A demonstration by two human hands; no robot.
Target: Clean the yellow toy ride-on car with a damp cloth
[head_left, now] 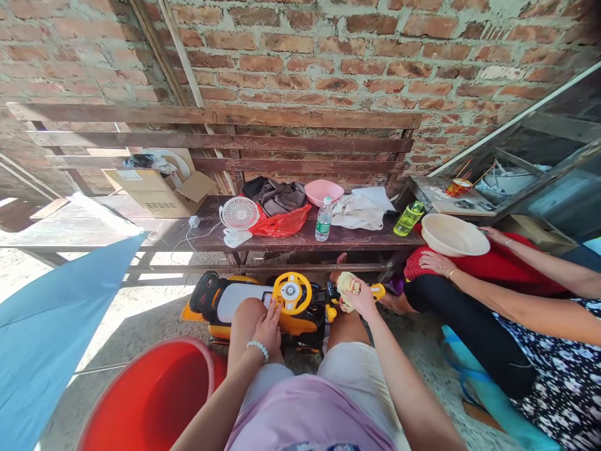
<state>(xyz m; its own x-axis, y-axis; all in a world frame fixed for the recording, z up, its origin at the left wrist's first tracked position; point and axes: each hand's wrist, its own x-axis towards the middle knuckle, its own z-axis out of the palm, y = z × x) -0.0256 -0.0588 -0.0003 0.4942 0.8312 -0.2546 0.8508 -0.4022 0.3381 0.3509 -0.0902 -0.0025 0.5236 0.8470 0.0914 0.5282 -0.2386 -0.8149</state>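
Note:
My left hand, with a pale bead bracelet, lies on my left knee with its fingers stretched out. Its fingertips are close to the yellow steering wheel of a ride-on toy car. In my right hand, above my right knee, is a lumpy pale yellow piece of food with reddish bits. Its exact kind is unclear. Behind it shows a yellow handle, partly hidden.
A wooden bench holds a white fan, a water bottle, a green bottle and a cardboard box. A red tub stands at left. At right, another person's hands touch a cream basin.

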